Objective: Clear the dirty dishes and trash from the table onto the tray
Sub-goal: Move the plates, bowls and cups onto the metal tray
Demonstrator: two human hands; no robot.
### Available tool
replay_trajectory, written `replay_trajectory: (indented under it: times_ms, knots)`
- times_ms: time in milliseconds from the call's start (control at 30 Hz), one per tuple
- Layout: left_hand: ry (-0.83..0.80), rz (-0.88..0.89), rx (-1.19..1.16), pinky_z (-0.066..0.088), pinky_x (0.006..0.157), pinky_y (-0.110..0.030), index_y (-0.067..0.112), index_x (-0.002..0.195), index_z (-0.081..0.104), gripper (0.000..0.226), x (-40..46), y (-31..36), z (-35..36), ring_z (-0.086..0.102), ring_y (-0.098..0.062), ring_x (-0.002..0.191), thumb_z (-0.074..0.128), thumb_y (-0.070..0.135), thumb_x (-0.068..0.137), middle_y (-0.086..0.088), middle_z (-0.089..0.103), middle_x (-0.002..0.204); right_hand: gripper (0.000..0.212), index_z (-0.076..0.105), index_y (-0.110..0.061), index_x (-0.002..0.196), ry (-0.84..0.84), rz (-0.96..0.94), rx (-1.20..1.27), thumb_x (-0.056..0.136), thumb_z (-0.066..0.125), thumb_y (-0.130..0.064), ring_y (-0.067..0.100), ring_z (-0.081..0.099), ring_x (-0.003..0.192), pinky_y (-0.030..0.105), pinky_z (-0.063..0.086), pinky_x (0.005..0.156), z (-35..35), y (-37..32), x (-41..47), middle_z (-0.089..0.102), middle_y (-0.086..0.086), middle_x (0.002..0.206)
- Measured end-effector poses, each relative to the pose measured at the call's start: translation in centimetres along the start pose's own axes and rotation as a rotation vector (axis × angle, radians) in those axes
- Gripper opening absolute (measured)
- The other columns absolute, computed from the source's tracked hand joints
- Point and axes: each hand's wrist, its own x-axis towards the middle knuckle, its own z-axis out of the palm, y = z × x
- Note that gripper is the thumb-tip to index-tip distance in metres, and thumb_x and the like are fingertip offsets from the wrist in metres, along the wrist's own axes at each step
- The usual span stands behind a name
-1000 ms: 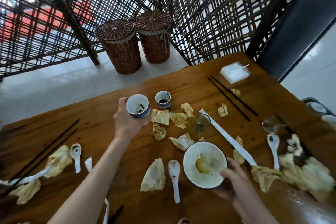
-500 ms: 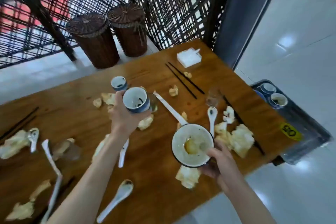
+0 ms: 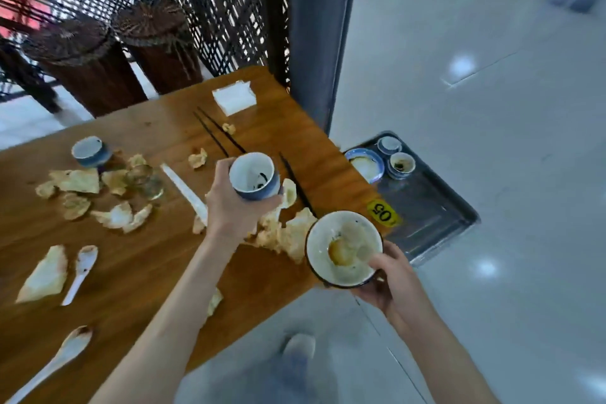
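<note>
1. Left hand (image 3: 234,207) grips a blue cup (image 3: 254,180) above the table (image 3: 131,272).
2. Right hand (image 3: 392,279) clasps a dirty bowl (image 3: 344,248) at the table's corner, beside the tray (image 3: 426,207).

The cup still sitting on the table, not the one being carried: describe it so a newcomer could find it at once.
Start at the wooden table and go to its far left side, past the scattered crumpled napkins. There a small blue-and-white cup stands upright beside them. It is the only cup resting on the wood; its twin is held in the left hand.
</note>
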Motion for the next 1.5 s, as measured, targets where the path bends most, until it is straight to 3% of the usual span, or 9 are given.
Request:
replay_trajectory:
  times_ms: [267,400,500,667,833,933,1167,1367,1500]
  knots:
    - [-0.038,0.044,-0.033,0.035,0.058,0.003,0.035,0.105,0.042,0.071,2.2,6.3,11.9,0.046,0.02,0.083,0.089,0.035,0.052,0.029,0.047,0.09,0.03,0.058,-0.018,0.097,0.058,-0.024,0.025,0.081,0.045,0.003,0.021,0.063,0.056,0.039,0.058,0.059,-9.0,-6.2,5.2,0.065,0.003,0.072]
    - [-0.038,0.049,-0.06,0.03,0.062,0.008,0.03,0.107,0.044,0.074,4.6,8.6,17.8,0.042,0.007,0.081,0.09,0.031,0.049,0.029,0.046,0.09,0.028,0.058,-0.017,0.101,0.081,-0.031,-0.004,0.084,0.046,0.001,0.023,0.062,0.062,0.042,0.058,0.064,-12.4,-10.5,8.7,0.061,0.007,0.083]
    - [-0.052,0.034,-0.065,0.032,0.063,0.007,0.031,0.108,0.043,0.076,6.5,10.3,22.4,0.047,-0.001,0.079,0.092,0.028,0.049,0.026,0.048,0.092,0.028,0.058,-0.015,0.101,0.066,-0.015,-0.016,0.084,0.046,0.002,0.019,0.064,0.055,0.034,0.055,0.051,-15.1,-14.4,11.6,0.062,0.009,0.086]
    - [-0.081,-0.009,-0.095,0.033,0.063,0.006,0.036,0.105,0.041,0.078,8.8,12.2,29.3,0.046,0.02,0.089,0.091,0.028,0.046,0.026,0.051,0.093,0.026,0.059,-0.014,0.096,0.074,0.003,-0.007,0.084,0.045,0.004,0.015,0.063,0.05,0.031,0.054,0.05,-19.0,-18.7,17.3,0.064,0.005,0.072]
    - [-0.072,-0.046,-0.08,0.033,0.069,0.005,0.035,0.109,0.04,0.078,9.6,12.9,35.0,0.046,0.021,0.093,0.091,0.027,0.049,0.026,0.052,0.094,0.028,0.058,-0.012,0.103,0.088,0.069,-0.035,0.085,0.043,0.003,0.029,0.061,0.076,0.035,0.056,0.055,-21.7,-21.3,23.5,0.059,0.015,0.095]
    - [-0.02,-0.091,-0.074,0.034,0.07,0.005,0.035,0.109,0.041,0.078,9.3,12.5,38.0,0.047,0.02,0.094,0.091,0.028,0.049,0.026,0.053,0.095,0.027,0.058,-0.012,0.101,0.066,0.116,-0.08,0.085,0.041,0.003,0.037,0.059,0.089,0.044,0.058,0.067,-23.3,-22.1,27.7,0.056,0.02,0.104]
    - [0.137,-0.323,-0.03,0.041,0.066,-0.004,0.037,0.11,0.04,0.08,8.0,7.7,46.8,0.055,0.009,0.09,0.091,0.03,0.049,0.023,0.059,0.096,0.03,0.057,-0.016,0.098,-0.003,0.245,-0.207,0.086,0.039,0.005,0.034,0.06,0.085,0.033,0.054,0.049,-27.2,-22.4,38.3,0.059,0.018,0.102]
    - [0.202,-0.468,0.038,0.038,0.063,-0.008,0.044,0.107,0.037,0.083,6.4,1.0,53.4,0.053,0.015,0.085,0.092,0.025,0.048,0.03,0.055,0.093,0.033,0.056,-0.016,0.096,0.007,0.345,-0.255,0.085,0.035,0.008,0.02,0.054,0.058,0.036,0.054,0.052,-29.7,-20.2,47.0,0.056,0.014,0.087]
    - [0.226,-0.553,0.069,0.037,0.06,-0.01,0.049,0.104,0.034,0.082,5.6,-2.6,55.5,0.051,0.019,0.087,0.091,0.029,0.05,0.035,0.053,0.09,0.034,0.056,-0.019,0.096,-0.018,0.363,-0.28,0.086,0.036,0.007,0.028,0.059,0.08,0.04,0.055,0.063,-30.2,-18.6,51.1,0.057,0.013,0.096]
